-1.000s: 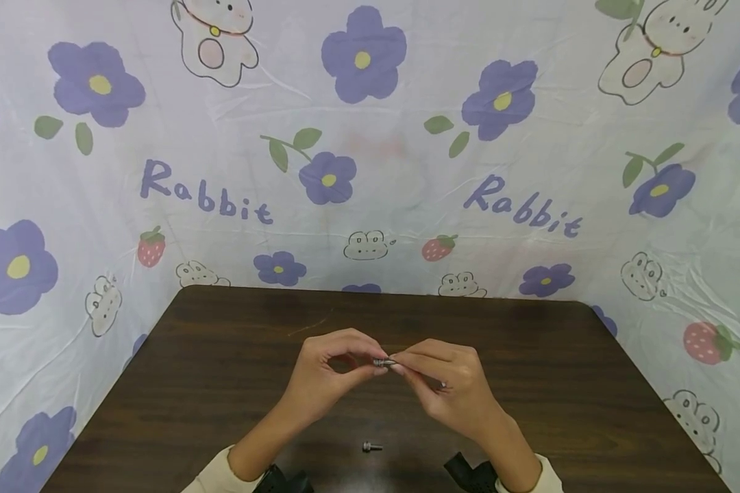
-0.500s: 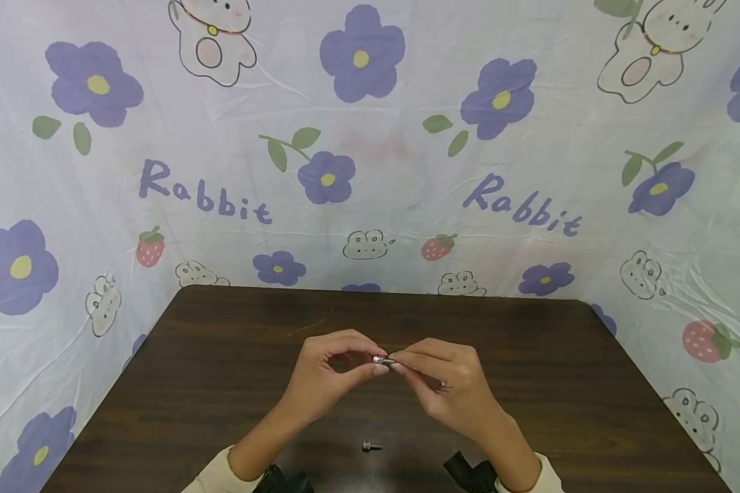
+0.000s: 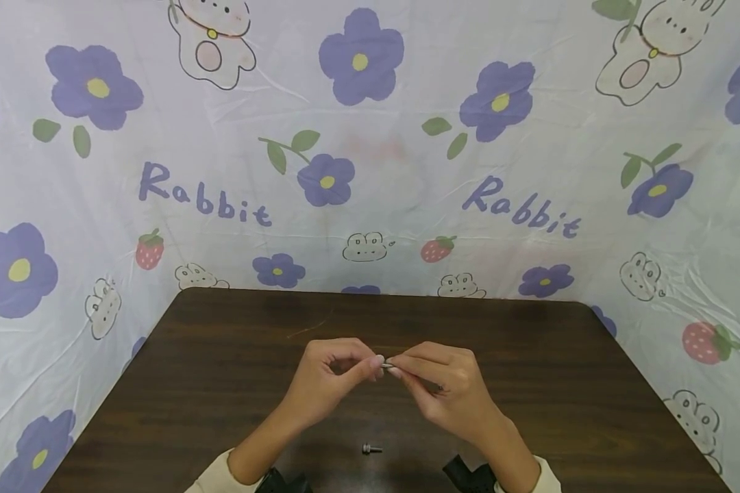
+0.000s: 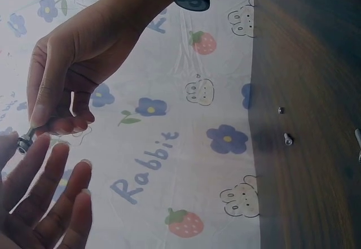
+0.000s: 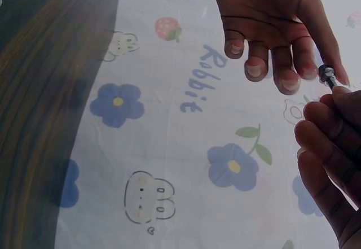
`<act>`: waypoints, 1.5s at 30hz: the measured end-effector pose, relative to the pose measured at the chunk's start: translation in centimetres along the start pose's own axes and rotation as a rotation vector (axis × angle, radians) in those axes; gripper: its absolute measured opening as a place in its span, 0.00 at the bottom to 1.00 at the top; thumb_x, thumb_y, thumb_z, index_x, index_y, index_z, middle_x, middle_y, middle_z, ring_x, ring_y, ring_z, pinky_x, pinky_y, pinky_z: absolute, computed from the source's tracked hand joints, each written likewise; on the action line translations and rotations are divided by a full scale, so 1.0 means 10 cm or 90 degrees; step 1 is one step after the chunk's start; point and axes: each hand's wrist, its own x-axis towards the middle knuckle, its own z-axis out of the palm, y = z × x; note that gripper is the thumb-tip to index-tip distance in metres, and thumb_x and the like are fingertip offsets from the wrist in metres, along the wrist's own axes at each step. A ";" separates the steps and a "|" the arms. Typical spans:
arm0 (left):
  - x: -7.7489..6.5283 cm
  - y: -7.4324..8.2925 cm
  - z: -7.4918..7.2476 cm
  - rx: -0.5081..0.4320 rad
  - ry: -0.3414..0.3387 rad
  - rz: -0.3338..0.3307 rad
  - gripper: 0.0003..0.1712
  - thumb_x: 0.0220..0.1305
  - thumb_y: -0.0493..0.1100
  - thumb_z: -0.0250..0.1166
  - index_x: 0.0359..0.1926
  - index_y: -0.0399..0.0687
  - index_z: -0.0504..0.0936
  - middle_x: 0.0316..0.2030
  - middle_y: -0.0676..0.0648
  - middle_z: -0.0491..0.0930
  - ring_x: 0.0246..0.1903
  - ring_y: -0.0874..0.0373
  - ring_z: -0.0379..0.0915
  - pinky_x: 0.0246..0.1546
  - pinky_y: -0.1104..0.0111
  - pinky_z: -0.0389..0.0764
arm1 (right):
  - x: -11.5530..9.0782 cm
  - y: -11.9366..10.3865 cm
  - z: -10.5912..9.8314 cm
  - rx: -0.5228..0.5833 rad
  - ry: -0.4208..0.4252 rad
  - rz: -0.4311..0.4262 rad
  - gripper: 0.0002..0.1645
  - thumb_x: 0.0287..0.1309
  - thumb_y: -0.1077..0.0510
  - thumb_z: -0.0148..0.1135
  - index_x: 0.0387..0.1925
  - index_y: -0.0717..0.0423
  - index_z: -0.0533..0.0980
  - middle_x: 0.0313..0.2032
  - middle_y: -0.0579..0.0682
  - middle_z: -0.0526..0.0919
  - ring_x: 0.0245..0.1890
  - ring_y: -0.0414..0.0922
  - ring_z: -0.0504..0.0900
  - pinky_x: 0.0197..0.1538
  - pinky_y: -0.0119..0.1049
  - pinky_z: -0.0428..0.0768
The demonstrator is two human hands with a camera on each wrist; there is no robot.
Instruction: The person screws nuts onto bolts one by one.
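Both hands meet over the middle of the table around one small metal bolt [image 3: 387,365]. My left hand [image 3: 327,376] pinches its head end between thumb and index finger, and the thumb hides most of the head in the head view. My right hand [image 3: 447,380] pinches the threaded end with its fingertips. In the right wrist view the bolt [image 5: 327,75] shows its round head, with the shank running into the right fingers. A second bolt [image 3: 372,449] lies on the table in front of the hands.
Dark wooden table [image 3: 222,411], with a printed cloth [image 3: 370,192] behind and at the sides. In the left wrist view a small nut-like piece [image 4: 281,110], a bolt [image 4: 288,139] and a metal piece [image 4: 359,142] at the frame edge lie on the table.
My left thumb has moved up over the bolt's head, which showed between the fingers before. My right hand stays nearly still, and the bolt on the table has not moved.
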 end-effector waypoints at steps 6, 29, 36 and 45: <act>0.00 0.00 -0.03 -0.019 -0.003 -0.041 0.08 0.72 0.39 0.64 0.39 0.45 0.90 0.30 0.48 0.88 0.26 0.53 0.84 0.30 0.60 0.87 | 0.02 0.01 0.00 -0.011 0.006 -0.001 0.11 0.69 0.58 0.65 0.35 0.61 0.87 0.30 0.51 0.87 0.26 0.43 0.86 0.28 0.26 0.82; -0.01 0.00 -0.02 -0.003 0.016 0.080 0.13 0.57 0.31 0.75 0.43 0.45 0.89 0.35 0.46 0.87 0.29 0.57 0.83 0.26 0.65 0.86 | 0.01 0.00 -0.02 -0.002 0.010 0.007 0.10 0.69 0.59 0.64 0.36 0.60 0.87 0.31 0.50 0.88 0.28 0.42 0.86 0.30 0.27 0.82; -0.02 0.00 -0.03 -0.012 0.015 0.072 0.09 0.59 0.32 0.74 0.41 0.42 0.89 0.33 0.43 0.87 0.26 0.57 0.83 0.24 0.64 0.85 | 0.00 -0.01 -0.01 -0.006 0.005 0.004 0.10 0.69 0.58 0.64 0.36 0.60 0.87 0.31 0.50 0.88 0.28 0.41 0.85 0.30 0.26 0.82; -0.02 -0.02 -0.04 -0.044 0.013 0.047 0.08 0.60 0.31 0.73 0.42 0.38 0.90 0.33 0.45 0.88 0.26 0.54 0.85 0.24 0.63 0.86 | -0.02 -0.01 0.00 -0.010 -0.004 0.004 0.11 0.69 0.58 0.64 0.36 0.61 0.87 0.31 0.51 0.88 0.27 0.42 0.86 0.29 0.27 0.82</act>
